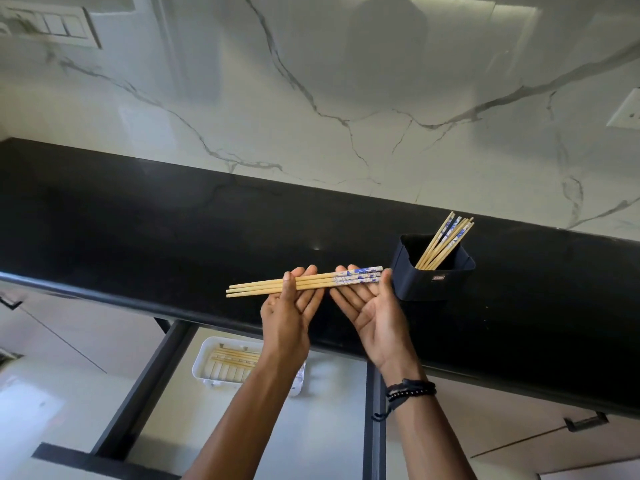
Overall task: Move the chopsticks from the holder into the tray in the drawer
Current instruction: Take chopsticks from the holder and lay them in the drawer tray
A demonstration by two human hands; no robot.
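Note:
Three wooden chopsticks [258,288] with blue-and-white patterned ends lie level across both my palms, above the black counter's front edge. My left hand [289,311] pinches them with its thumb on top and fingers beneath. My right hand [372,313] lies palm up with straight fingers under the patterned ends, its thumb against their tips. To the right, a black holder [433,285] stands on the counter with several more chopsticks [446,239] leaning in it. Below, the open drawer [152,386] holds a white tray [211,370] with a few chopsticks [233,356] inside, partly hidden by my left forearm.
The black counter [173,230] runs from left to right in front of a marble wall [346,98]. A switch plate [52,24] sits at the upper left of the wall. Closed cabinet fronts with a dark handle [585,422] lie at the lower right.

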